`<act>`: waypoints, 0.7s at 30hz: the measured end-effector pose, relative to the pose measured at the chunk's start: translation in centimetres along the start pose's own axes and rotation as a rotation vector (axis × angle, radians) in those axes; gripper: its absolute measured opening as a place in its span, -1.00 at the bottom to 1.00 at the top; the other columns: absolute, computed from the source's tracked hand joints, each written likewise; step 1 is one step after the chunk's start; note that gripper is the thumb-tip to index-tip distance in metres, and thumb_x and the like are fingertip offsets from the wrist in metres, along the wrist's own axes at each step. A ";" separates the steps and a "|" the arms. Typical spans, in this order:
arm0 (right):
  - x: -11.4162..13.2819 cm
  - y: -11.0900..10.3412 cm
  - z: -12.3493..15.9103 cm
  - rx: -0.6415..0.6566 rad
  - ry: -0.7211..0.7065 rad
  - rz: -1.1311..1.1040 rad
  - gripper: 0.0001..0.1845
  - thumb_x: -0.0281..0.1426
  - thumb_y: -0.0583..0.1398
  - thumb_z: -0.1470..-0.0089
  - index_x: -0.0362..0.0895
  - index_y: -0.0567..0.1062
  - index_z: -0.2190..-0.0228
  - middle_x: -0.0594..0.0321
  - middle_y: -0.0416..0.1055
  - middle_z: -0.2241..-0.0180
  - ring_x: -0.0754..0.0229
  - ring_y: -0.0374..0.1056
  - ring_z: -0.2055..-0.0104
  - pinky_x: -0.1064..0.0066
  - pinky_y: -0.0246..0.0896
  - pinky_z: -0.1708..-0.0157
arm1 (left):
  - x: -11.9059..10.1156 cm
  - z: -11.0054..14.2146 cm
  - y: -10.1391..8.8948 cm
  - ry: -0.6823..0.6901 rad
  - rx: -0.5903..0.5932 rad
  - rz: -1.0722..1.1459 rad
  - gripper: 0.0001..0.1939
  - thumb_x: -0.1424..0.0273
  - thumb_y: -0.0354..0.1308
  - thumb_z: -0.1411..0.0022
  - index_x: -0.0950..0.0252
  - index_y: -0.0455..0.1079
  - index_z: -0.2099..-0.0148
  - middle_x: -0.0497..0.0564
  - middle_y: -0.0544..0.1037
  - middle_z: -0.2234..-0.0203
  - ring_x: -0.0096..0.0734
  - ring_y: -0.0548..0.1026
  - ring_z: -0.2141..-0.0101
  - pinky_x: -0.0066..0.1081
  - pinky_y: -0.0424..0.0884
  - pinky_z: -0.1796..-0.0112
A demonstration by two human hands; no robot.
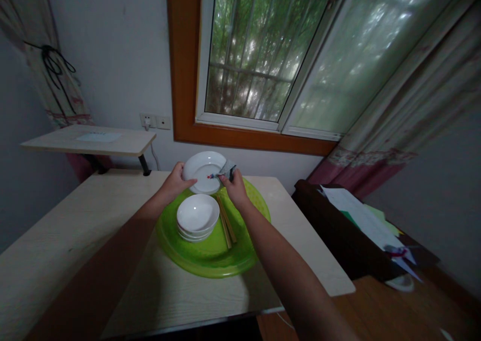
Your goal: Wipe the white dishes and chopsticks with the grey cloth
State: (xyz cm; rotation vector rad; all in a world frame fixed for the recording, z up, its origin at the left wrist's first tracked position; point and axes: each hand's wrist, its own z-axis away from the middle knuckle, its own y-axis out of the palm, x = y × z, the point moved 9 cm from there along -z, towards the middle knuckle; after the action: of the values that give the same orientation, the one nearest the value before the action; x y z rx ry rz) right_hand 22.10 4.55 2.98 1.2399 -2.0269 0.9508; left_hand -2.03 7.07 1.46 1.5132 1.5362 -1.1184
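My left hand [176,181] grips the left rim of a white plate [201,168], which is tilted toward me above the far side of a green tray [203,268]. A red and blue mark shows on the plate's face. My right hand [235,186] is closed on a crumpled grey cloth [227,168] at the plate's right edge. Nearer to me on the tray sits a stack of white bowls [198,214]. Wooden chopsticks [224,223] lie just right of the bowls, below my right hand.
The tray rests on a pale wooden table [296,230]. A raised shelf [131,143] stands at the table's back left, near wall sockets [155,121]. To the right, a dark brown piece of furniture [323,220] bears papers [353,210]. Behind are a window and curtains.
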 end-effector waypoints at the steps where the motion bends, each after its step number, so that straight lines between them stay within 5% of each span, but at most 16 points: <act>1: 0.3 -0.2 0.0 -0.007 -0.025 0.023 -0.66 -0.28 0.25 -0.07 -0.12 0.43 0.11 0.10 0.39 0.10 0.03 0.29 0.01 0.11 0.25 -0.08 | 0.0 0.0 0.2 0.005 0.011 -0.022 -0.43 0.28 0.39 0.10 0.24 0.19 0.10 0.02 0.47 0.18 -0.22 0.47 0.11 -0.28 0.39 0.11; 12: 4.1 0.2 0.8 0.100 -0.278 0.193 -0.26 -0.51 0.11 -0.10 -0.06 0.14 -0.30 0.00 0.22 -0.13 0.01 0.17 -0.19 0.03 0.11 -0.25 | -1.7 1.0 0.5 -0.002 0.022 -0.387 -0.55 0.19 0.34 0.01 0.22 0.19 0.20 -0.08 0.40 0.40 -0.34 0.41 0.37 -0.42 0.25 0.40; 21: 5.8 0.8 1.0 0.136 -0.373 0.296 -0.28 -0.54 0.02 -0.21 -0.07 0.06 -0.36 0.03 0.01 -0.38 0.01 -0.05 -0.41 0.01 -0.10 -0.37 | -3.0 1.6 0.5 0.020 0.041 -0.363 -0.59 0.20 0.33 0.00 0.22 0.19 0.24 -0.09 0.38 0.41 -0.36 0.39 0.40 -0.43 0.25 0.42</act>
State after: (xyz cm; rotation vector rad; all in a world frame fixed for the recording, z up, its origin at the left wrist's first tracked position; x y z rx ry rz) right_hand 18.94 1.09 6.64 1.2862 -2.5277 1.0711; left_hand -1.42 4.37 3.57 1.3046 1.8615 -1.3458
